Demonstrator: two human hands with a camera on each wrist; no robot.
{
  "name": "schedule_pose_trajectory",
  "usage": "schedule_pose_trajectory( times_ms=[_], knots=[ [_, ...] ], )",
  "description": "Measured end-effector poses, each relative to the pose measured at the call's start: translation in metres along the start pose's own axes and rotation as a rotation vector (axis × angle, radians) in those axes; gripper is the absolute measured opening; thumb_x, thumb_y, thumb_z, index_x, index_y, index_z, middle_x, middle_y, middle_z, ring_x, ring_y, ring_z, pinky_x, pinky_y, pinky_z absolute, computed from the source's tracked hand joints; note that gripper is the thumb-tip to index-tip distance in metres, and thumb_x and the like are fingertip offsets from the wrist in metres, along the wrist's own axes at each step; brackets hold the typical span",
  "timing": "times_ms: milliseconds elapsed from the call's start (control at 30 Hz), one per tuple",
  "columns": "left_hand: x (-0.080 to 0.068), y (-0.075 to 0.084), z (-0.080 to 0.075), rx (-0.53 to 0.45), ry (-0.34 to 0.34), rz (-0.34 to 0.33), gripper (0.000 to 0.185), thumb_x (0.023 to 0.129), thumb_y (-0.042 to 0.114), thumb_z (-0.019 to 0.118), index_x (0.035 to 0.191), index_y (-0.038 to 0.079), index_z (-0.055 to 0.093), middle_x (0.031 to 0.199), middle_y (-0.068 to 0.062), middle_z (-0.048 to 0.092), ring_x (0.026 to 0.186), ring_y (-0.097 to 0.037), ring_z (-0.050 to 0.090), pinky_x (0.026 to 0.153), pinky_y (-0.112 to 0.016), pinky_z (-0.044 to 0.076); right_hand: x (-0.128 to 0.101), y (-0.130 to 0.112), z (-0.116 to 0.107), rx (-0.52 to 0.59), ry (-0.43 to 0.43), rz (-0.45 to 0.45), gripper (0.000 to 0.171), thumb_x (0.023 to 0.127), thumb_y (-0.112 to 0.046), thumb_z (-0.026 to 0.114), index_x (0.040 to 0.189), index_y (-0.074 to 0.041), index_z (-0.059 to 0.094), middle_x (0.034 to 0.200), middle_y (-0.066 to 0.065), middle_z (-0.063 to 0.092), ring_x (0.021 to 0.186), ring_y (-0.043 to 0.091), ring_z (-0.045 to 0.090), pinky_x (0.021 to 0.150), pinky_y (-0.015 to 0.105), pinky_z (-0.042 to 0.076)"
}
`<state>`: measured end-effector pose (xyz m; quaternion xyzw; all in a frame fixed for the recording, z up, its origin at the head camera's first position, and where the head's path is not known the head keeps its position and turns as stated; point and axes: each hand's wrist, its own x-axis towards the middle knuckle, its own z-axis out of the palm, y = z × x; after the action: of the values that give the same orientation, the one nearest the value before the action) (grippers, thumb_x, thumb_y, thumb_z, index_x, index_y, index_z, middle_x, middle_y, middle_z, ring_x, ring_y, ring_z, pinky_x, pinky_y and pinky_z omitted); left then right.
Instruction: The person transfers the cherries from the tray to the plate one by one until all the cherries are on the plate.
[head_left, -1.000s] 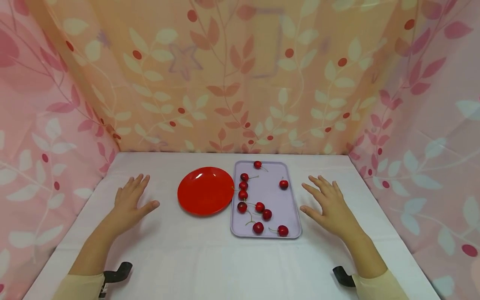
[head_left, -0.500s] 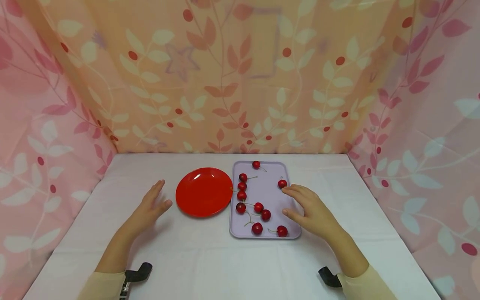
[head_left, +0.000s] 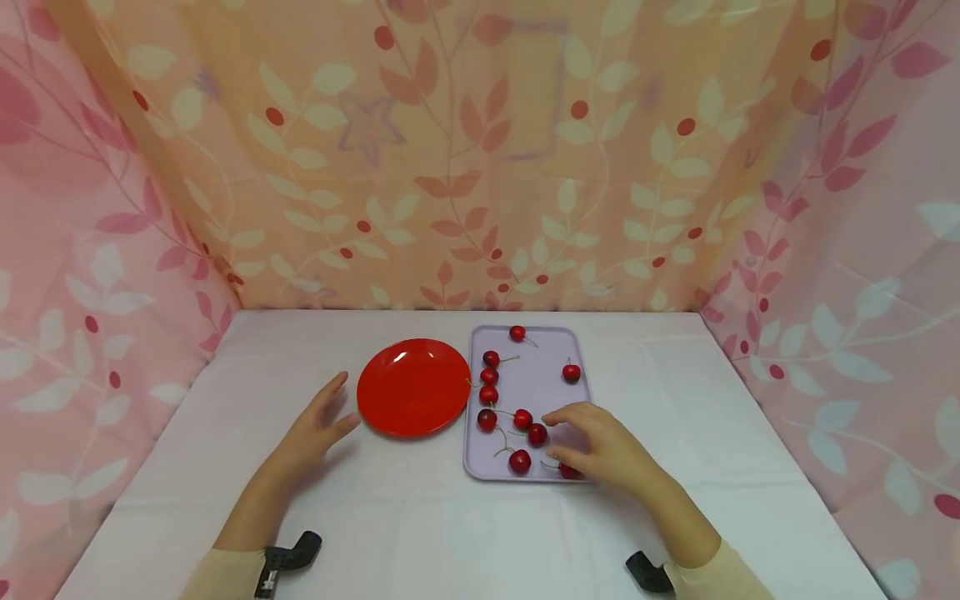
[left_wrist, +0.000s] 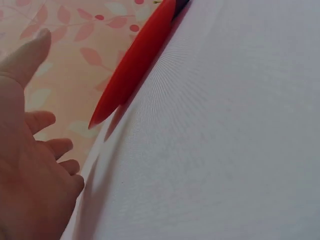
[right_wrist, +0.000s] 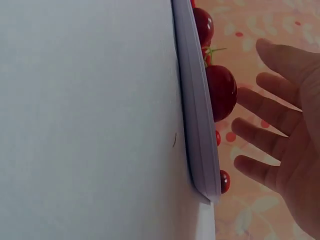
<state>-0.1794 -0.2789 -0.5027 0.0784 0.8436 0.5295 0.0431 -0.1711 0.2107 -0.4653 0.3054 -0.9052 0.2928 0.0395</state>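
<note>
Several red cherries with green stems lie on a pale purple tray (head_left: 536, 387). Over the tray's right side hovers my right hand (head_left: 603, 446), fingers spread and holding nothing; its fingertips are near a cherry (head_left: 537, 434) and partly cover another cherry (head_left: 568, 472) at the near edge. In the right wrist view a large cherry (right_wrist: 222, 93) shows beside the spread fingers. A red plate (head_left: 412, 387) sits directly left of the tray. Just left of that plate, my left hand (head_left: 311, 433) is raised with thumb and fingers apart, touching nothing. The left wrist view shows the plate's edge (left_wrist: 135, 65) ahead of it.
A white cloth (head_left: 420, 533) covers the table. Patterned curtains (head_left: 450, 167) hang along the back and both sides. A lone cherry (head_left: 517, 333) lies at the tray's far end, another cherry (head_left: 571, 372) near its right rim. Each wrist wears a black camera mount (head_left: 296, 552).
My right hand has moved left from beside the tray to above its near right part. My left hand has moved right, closer to the plate. The cherries have stayed in place.
</note>
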Motion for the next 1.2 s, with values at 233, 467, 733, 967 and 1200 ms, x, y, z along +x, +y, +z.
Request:
schedule_pose_trajectory(
  times_ms=[233,467,733,967,1200],
  knots=[
    [0.001,-0.009,0.007,0.097,0.021,0.046,0.088,0.092,0.031,0.077,0.162,0.011,0.028,0.17,-0.017,0.019,0.157,-0.044,0.01,0.118,-0.074,0.013,-0.004,0.005,0.007,0.005,-0.038,0.006,0.034,0.088,-0.031,0.082,0.119,-0.022,0.072,0.111,-0.011,0.071,0.108,0.011,0.064,0.1,0.044,0.052],
    [0.006,-0.006,0.011,0.194,0.009,0.052,0.089,0.09,0.041,0.078,0.162,0.017,0.032,0.169,-0.017,0.021,0.157,-0.044,0.008,0.116,-0.077,0.013,-0.006,0.006,0.011,-0.025,-0.027,-0.04,0.03,0.085,-0.027,0.084,0.112,-0.019,0.074,0.106,-0.011,0.072,0.101,0.01,0.065,0.093,0.039,0.054],
    [-0.004,-0.011,0.022,0.247,0.011,-0.001,0.093,0.088,0.05,0.077,0.163,0.021,0.029,0.169,-0.014,0.022,0.157,-0.041,0.011,0.113,-0.075,0.024,-0.007,0.009,0.016,-0.089,-0.08,-0.079,0.026,0.086,-0.029,0.083,0.109,-0.019,0.077,0.102,-0.014,0.069,0.096,0.005,0.06,0.087,0.032,0.054],
    [-0.006,-0.012,0.025,0.289,0.025,-0.011,0.088,0.089,0.05,0.076,0.16,0.02,0.035,0.168,-0.02,0.023,0.154,-0.05,0.014,0.11,-0.078,0.023,-0.009,0.011,0.021,-0.113,-0.076,-0.112,0.026,0.085,-0.032,0.084,0.109,-0.024,0.077,0.101,-0.02,0.069,0.098,0.002,0.059,0.086,0.029,0.053],
    [-0.003,-0.015,0.025,0.312,0.036,0.0,0.085,0.089,0.051,0.076,0.158,0.02,0.038,0.166,-0.022,0.025,0.152,-0.055,0.014,0.108,-0.082,0.021,-0.006,0.009,0.026,-0.151,-0.062,-0.153,0.024,0.084,-0.031,0.085,0.106,-0.026,0.078,0.094,-0.022,0.065,0.094,0.0,0.056,0.081,0.025,0.051]
  ],
)
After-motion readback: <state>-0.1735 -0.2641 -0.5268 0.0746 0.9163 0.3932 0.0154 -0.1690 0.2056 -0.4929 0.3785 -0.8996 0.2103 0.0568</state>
